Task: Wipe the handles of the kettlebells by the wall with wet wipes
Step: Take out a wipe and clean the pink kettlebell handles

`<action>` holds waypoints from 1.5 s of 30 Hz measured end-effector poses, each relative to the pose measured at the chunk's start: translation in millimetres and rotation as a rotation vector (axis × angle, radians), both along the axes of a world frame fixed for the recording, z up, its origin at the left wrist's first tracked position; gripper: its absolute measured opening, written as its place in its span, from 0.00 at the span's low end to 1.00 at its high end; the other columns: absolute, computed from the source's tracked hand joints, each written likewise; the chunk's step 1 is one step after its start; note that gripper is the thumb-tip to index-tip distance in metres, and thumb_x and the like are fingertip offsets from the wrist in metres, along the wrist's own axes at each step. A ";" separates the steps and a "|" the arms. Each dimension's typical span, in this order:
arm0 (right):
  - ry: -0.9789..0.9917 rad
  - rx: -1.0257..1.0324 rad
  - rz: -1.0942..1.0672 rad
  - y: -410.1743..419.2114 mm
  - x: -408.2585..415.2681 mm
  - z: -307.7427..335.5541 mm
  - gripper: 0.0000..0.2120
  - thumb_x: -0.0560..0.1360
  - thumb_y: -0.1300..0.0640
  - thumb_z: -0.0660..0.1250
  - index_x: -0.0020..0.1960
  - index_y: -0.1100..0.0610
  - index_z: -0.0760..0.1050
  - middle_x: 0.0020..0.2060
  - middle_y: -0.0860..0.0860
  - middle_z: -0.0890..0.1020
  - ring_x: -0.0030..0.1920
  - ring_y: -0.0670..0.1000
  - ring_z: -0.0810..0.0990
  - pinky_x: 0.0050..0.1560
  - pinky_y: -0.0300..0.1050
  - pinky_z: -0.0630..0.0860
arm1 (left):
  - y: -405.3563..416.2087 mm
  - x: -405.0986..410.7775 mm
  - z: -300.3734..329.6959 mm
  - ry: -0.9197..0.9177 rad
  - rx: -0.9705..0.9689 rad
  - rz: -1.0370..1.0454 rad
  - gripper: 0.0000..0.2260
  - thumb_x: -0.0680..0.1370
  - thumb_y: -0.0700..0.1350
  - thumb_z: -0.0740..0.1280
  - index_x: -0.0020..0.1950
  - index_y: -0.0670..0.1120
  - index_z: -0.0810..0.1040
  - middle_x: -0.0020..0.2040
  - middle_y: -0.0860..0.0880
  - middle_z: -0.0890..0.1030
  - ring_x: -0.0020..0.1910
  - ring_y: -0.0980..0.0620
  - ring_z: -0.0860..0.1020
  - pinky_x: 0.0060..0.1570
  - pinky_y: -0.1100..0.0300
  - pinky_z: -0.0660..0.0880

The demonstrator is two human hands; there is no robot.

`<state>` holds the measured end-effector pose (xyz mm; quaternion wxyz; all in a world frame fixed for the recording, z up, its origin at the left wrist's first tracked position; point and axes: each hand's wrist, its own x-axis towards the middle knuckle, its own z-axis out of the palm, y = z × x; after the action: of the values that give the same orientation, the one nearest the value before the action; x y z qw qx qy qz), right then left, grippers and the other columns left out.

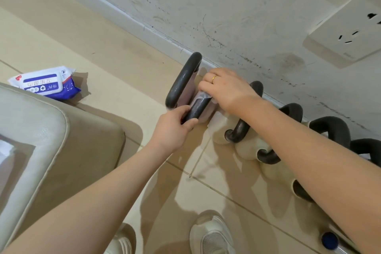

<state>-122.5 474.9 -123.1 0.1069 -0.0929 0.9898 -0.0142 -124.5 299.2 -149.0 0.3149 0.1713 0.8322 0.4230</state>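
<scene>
Kettlebell handle (185, 80): dark loop of the pale kettlebell at the left end of the row, standing on the floor tiles just beside the wall (237, 6).
Wet wipe (201, 97): thin, translucent, wrapped over the handle's near bar.
Right hand (224, 88): fingers curled, pressing the wipe round the bar; gold ring on one finger.
Left hand (175, 128): fingers and thumb gripped the bar's lower end.
Other kettlebells (241, 130): lined up along the wall, right of the first.
Wipes packet (45, 83): blue and white, on the floor, well left of the handle.
Socket (346, 33): white, on the wall above the row.
Cushioned seat (51, 140): beige, left of the handle.
</scene>
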 end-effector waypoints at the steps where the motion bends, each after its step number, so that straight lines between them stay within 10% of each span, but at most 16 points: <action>1: 0.011 0.012 0.059 2.3 0.4 -0.9 0.15 0.70 0.67 0.63 0.56 0.57 0.72 0.54 0.54 0.76 0.60 0.56 0.69 0.60 0.50 0.65 | -2.5 1.8 -0.3 -0.008 0.005 0.006 0.03 0.75 0.44 0.65 0.42 0.50 0.72 0.34 0.51 0.76 0.35 0.50 0.69 0.36 0.60 0.64; 10: 0.070 -0.421 -0.638 -18.7 -4.8 -8.9 0.19 0.72 0.70 0.55 0.59 0.55 0.71 0.56 0.55 0.76 0.56 0.56 0.74 0.55 0.50 0.72 | -12.9 -3.7 -0.6 0.014 -0.001 -0.015 0.03 0.75 0.42 0.64 0.43 0.44 0.74 0.37 0.42 0.77 0.37 0.46 0.71 0.42 0.56 0.69; 17: 0.192 -0.041 -0.165 -30.0 2.1 0.3 0.18 0.59 0.71 0.72 0.47 0.61 0.75 0.42 0.58 0.80 0.45 0.59 0.79 0.40 0.45 0.72 | -26.6 12.0 -5.1 -0.016 -0.006 0.039 0.09 0.76 0.42 0.63 0.56 0.47 0.76 0.46 0.41 0.82 0.47 0.43 0.77 0.50 0.54 0.72; 22: 0.193 -0.104 -0.116 -41.8 5.8 -10.4 0.11 0.67 0.68 0.69 0.48 0.61 0.75 0.51 0.58 0.80 0.60 0.59 0.75 0.57 0.49 0.72 | -29.0 9.5 -7.1 -0.027 -0.009 0.041 0.10 0.76 0.41 0.63 0.57 0.46 0.76 0.49 0.42 0.82 0.50 0.42 0.78 0.54 0.50 0.72; 25: -0.037 -0.408 -0.292 -32.9 9.8 -14.0 0.23 0.75 0.72 0.58 0.68 0.58 0.66 0.72 0.54 0.63 0.75 0.52 0.52 0.72 0.45 0.53 | -32.9 11.3 -7.9 -0.043 0.005 0.071 0.11 0.76 0.41 0.63 0.57 0.47 0.76 0.50 0.42 0.83 0.52 0.42 0.78 0.57 0.49 0.73; 30: 0.041 -0.987 -0.965 -51.5 21.8 -17.8 0.27 0.78 0.64 0.52 0.73 0.45 0.55 0.68 0.50 0.69 0.68 0.54 0.67 0.68 0.54 0.65 | -26.0 9.4 -5.8 0.033 -0.015 0.012 0.09 0.77 0.41 0.63 0.55 0.45 0.76 0.46 0.43 0.82 0.49 0.42 0.78 0.45 0.62 0.70; 36: 0.008 -1.549 -1.172 -68.3 26.0 -20.1 0.26 0.78 0.51 0.54 0.74 0.43 0.51 0.66 0.46 0.70 0.62 0.48 0.71 0.64 0.46 0.66 | -19.9 5.9 -4.2 0.059 0.000 -0.039 0.07 0.76 0.42 0.63 0.53 0.44 0.75 0.45 0.41 0.82 0.48 0.41 0.78 0.47 0.58 0.70; 45: -0.013 -1.296 -1.202 -72.1 32.4 -10.4 0.25 0.80 0.51 0.53 0.75 0.49 0.51 0.64 0.51 0.71 0.62 0.52 0.72 0.63 0.49 0.69 | 2.2 1.2 -2.7 0.125 0.000 -0.047 0.04 0.76 0.44 0.64 0.46 0.45 0.74 0.37 0.49 0.79 0.41 0.44 0.78 0.40 0.59 0.69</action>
<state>-90.1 402.9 -133.4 0.0131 0.4011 0.6679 -0.6269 -123.3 301.4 -151.7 0.2721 0.2168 0.8460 0.4041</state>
